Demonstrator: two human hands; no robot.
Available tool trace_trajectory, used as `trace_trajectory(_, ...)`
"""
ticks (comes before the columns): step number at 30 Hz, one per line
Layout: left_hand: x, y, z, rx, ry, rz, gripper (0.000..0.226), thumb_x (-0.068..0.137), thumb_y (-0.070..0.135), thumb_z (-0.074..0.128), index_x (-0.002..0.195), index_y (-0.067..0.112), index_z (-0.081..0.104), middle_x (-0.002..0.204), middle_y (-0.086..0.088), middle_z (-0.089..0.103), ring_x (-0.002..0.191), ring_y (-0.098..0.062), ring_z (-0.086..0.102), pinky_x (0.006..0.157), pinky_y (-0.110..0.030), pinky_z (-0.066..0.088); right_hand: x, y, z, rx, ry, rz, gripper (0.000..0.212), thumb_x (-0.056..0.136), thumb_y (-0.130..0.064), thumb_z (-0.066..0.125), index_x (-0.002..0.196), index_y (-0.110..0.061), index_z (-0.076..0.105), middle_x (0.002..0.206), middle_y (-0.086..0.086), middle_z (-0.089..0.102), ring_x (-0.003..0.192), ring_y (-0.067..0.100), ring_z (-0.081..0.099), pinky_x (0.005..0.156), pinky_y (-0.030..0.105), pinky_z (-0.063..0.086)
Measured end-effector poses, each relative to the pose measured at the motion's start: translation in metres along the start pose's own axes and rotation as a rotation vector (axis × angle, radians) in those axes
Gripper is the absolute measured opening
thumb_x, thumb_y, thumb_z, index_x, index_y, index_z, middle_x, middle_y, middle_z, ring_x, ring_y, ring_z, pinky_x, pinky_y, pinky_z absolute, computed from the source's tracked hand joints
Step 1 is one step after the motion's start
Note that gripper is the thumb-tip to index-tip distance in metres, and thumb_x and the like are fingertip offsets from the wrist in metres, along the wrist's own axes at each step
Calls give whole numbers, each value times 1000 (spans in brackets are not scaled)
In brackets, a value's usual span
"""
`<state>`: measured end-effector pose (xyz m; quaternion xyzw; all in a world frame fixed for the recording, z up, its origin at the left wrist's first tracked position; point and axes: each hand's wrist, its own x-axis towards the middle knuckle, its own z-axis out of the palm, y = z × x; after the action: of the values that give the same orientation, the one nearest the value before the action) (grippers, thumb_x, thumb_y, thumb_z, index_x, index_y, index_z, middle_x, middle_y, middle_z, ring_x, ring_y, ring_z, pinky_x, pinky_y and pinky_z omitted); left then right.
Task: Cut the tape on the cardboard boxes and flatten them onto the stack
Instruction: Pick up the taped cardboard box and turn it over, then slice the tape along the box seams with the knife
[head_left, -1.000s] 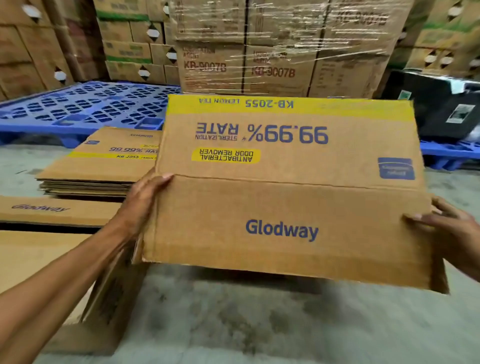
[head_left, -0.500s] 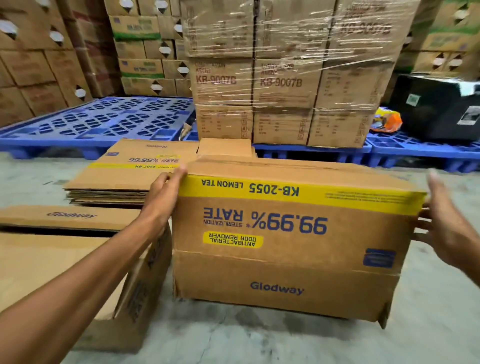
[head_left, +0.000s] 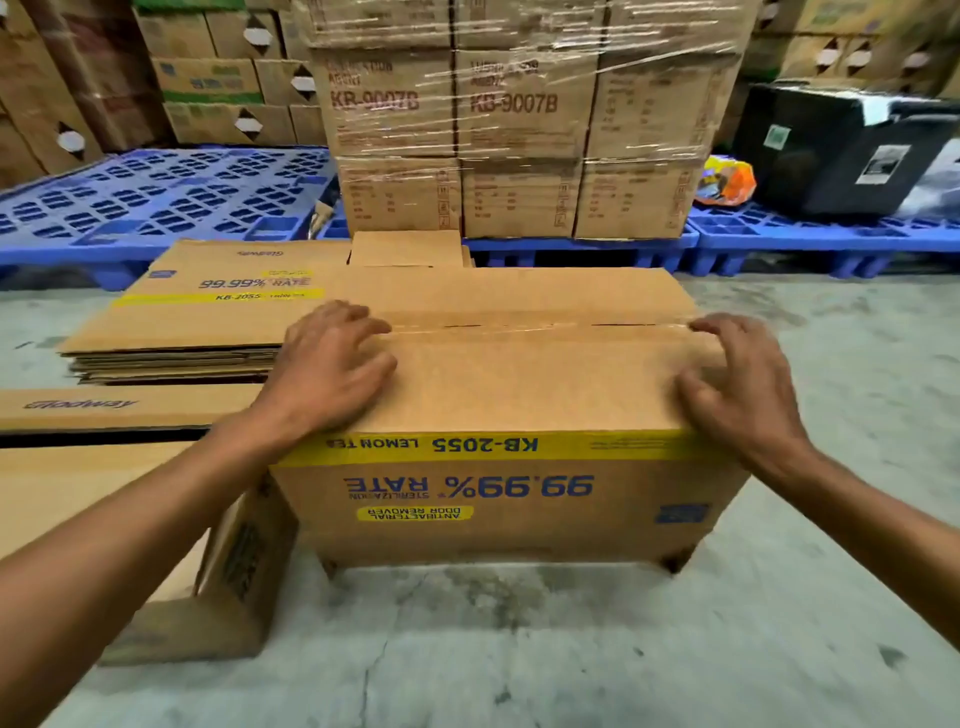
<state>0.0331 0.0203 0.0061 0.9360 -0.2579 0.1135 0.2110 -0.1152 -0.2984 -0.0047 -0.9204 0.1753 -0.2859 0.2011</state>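
A brown Glodway cardboard box (head_left: 498, 499) stands upside down on the concrete floor in front of me. Clear tape (head_left: 524, 326) runs along the seam of its top flaps. My left hand (head_left: 332, 364) rests palm down on the top's left end, fingertips at the tape. Near the right end, my right hand (head_left: 743, 384) rests on the top with bent fingers, fingertips at the end of the tape. Neither hand holds a tool. The stack of flattened boxes (head_left: 208, 317) lies on the floor behind the box to the left.
Another open Glodway box (head_left: 171, 545) sits at my left, touching the first box. Blue plastic pallets (head_left: 156, 197) line the back. One carries shrink-wrapped cartons (head_left: 519, 130), another a black crate (head_left: 831, 150). Bare concrete floor (head_left: 571, 649) lies in front and to the right.
The box has been lowered from mid-air and set on the floor. Both hands moved from its sides onto its taped top.
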Motion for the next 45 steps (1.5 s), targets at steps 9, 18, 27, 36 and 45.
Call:
trace_trajectory(9, -4, 53, 45, 152, -220, 229, 59, 97, 55, 20, 149, 28, 24, 159, -6, 17, 146, -21, 13, 118, -41, 10, -104, -81, 81, -61, -271, -989, 8, 74, -13, 62, 76, -6, 60, 81, 13, 60, 75, 29, 48, 65, 36, 33)
trace_trajectory(18, -11, 52, 50, 233, -218, 259, 57, 99, 49, 16, 150, 24, 19, 159, -10, 16, 146, -24, 12, 117, -43, 8, -195, -92, 195, -297, -1278, -729, 60, 84, -59, 54, 111, -5, 56, 111, 16, 60, 90, 30, 55, 69, 30, 31)
trace_trajectory(27, -10, 51, 54, 215, -203, 261, 56, 99, 48, 17, 150, 24, 21, 158, -10, 18, 146, -24, 13, 118, -44, 8, -228, -98, 225, -433, -1283, -899, 41, 80, -19, 69, 116, -4, 58, 118, 14, 60, 104, 30, 59, 81, 36, 48)
trace_trajectory(36, -1, 43, 41, 109, -335, 283, 58, 97, 54, 24, 150, 30, 21, 160, -4, 13, 147, -19, 9, 117, -37, 6, -152, -85, 167, -358, -1080, -643, 34, 95, -25, 37, 110, -6, 60, 114, 20, 61, 102, 37, 60, 81, 35, 46)
trace_trajectory(45, 22, -2, 16, 30, -469, 242, 75, 84, 75, 22, 147, 35, 24, 159, 6, 15, 146, -12, 9, 114, -25, 4, -43, -83, 1, 421, -423, -27, 33, 95, -21, 43, 65, -18, 57, 60, -7, 52, 53, 11, 49, 52, 32, 40)
